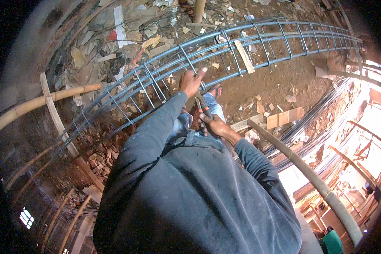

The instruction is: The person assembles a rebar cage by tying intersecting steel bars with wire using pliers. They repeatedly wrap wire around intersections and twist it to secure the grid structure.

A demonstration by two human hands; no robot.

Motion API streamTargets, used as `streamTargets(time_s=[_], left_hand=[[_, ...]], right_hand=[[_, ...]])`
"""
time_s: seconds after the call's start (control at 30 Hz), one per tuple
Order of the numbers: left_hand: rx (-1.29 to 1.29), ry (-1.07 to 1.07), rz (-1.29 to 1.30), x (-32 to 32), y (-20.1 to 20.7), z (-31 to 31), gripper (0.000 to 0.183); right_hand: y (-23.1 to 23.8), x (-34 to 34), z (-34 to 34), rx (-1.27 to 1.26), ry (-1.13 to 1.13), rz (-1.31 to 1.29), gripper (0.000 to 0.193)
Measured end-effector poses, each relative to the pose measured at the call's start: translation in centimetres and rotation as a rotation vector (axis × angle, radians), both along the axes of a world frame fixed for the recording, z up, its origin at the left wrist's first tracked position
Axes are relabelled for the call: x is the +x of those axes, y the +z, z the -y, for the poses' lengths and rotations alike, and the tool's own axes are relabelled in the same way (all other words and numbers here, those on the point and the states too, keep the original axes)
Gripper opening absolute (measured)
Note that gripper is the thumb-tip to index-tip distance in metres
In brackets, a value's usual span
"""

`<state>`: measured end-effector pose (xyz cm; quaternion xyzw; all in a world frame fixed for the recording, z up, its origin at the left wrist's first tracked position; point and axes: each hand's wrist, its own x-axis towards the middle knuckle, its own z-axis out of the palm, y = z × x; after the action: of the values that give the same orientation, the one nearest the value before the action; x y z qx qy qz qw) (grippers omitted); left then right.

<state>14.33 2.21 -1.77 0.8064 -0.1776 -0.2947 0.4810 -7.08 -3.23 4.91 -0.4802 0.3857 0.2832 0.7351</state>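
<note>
The rebar cage (241, 44) lies on the dirt floor (279, 82) as a long ladder of grey bars and square ties, its long axis sweeping from the lower left of the view up past the person's hands and away to the upper right. It sits directly ahead of the person, who leans over its near side.

The left hand (191, 81) is the one in contact with it: the fingers are curled closed over one of the near longitudinal bars, just beside a tie, with the arm stretched straight out from the dark sleeve.

The right hand (213, 123) hangs back, closer to the body and just short of the cage's near edge. It is wrapped closed around the orange-handled pliers (201, 106), whose nose points up and forward toward the bar that the left hand grips. So the tool's line runs roughly across the cage's long axis, and the gap between the nose and the held bar is short.

A bamboo pole (300, 163) slants across the floor to the right of the person, well apart from both hands.
</note>
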Motion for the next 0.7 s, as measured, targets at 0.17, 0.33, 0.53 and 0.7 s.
streamTargets(time_s=[0.17,0.33,0.53,0.7], left_hand=[[0.030,-0.046,-0.295,1.6,0.4,-1.9,0.068],[-0.104,-0.182,-0.358,1.3,0.6,-5.5,0.046],[-0.015,-0.326,0.006,1.2,0.9,-5.6,0.026],[-0.090,-0.282,0.192,-0.1,3.0,-5.7,0.015]], right_hand=[[-1.9,-0.6,-3.4,0.074,-0.195,0.109,0.034],[-3.1,-1.2,-3.8,-0.075,-0.094,0.173,0.030],[-2.3,-1.6,-3.4,-0.285,-0.050,0.337,0.038],[-2.6,-1.6,-3.5,0.025,-0.161,0.112,0.045]])
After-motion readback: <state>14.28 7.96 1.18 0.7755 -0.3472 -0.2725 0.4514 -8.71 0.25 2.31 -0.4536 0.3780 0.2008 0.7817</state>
